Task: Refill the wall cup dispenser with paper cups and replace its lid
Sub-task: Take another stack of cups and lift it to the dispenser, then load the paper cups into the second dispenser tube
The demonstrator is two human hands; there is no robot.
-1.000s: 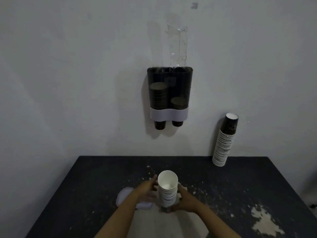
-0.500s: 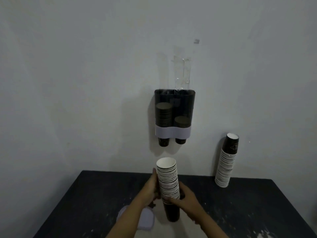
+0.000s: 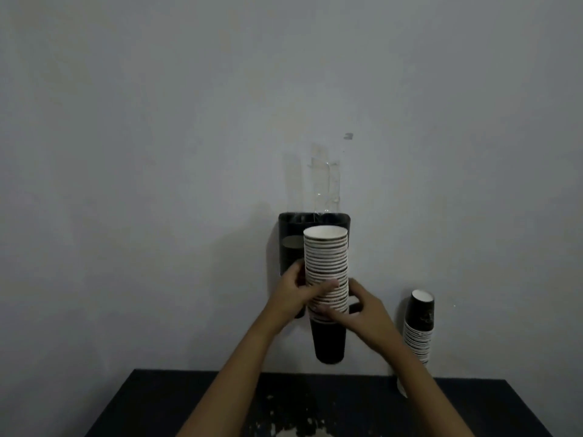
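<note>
I hold an upright stack of paper cups (image 3: 326, 266), white rims above a black bottom cup, raised in front of the wall cup dispenser (image 3: 291, 228). My left hand (image 3: 291, 294) grips the stack's left side and my right hand (image 3: 362, 307) grips its lower right. The dispenser is a dark twin-tube holder, open at the top; its right tube and lower band are hidden behind the stack. A few cups show inside its left tube. The lid is out of view.
A second tall stack of paper cups (image 3: 421, 323) leans against the wall at the right, standing on the dark, paint-flecked table (image 3: 151, 402). Clear tape strips (image 3: 325, 184) hang on the wall above the dispenser.
Both hands have lifted the cup stack from the table up to the height of the dispenser. The view has tilted up, so the lid on the table has dropped out of sight.
</note>
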